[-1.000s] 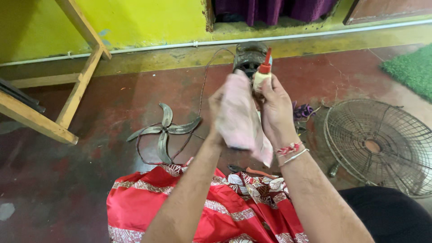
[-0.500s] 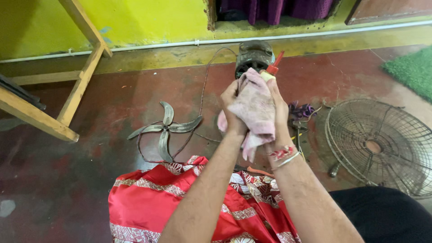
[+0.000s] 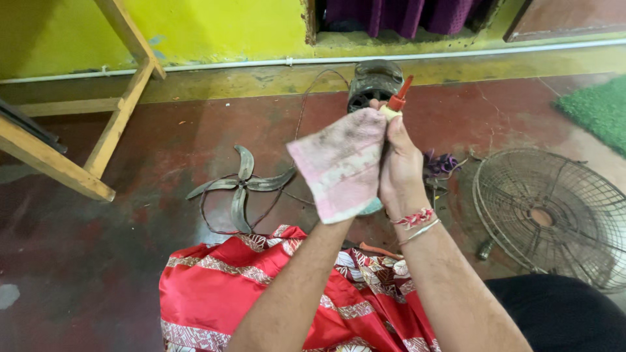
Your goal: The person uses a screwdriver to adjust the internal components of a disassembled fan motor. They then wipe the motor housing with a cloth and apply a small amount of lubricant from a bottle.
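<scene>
Before you on the red floor [image 3: 98,280] lay a fan blade [image 3: 240,186], a wire fan guard [image 3: 551,215] to the right, a dark motor housing [image 3: 373,81] near the yellow wall [image 3: 215,26], and a red patterned cloth [image 3: 261,300].

Setting: a room in a home used as an informal repair spot, work done on the floor. Evidence: worn red cement floor [image 3: 117,261], stained and dusty; yellow-green painted wall [image 3: 215,26] at the far side with a pale pipe [image 3: 228,64] along its base; purple curtain [image 3: 404,13] hanging at far centre. A fan lies in parts: blade set [image 3: 240,186] at left, wire guard [image 3: 554,215] at right, dark motor housing [image 3: 373,81] far centre with its cord. Wooden frame legs [image 3: 98,137] stand at far left; green mat [image 3: 596,107] at far right.
</scene>
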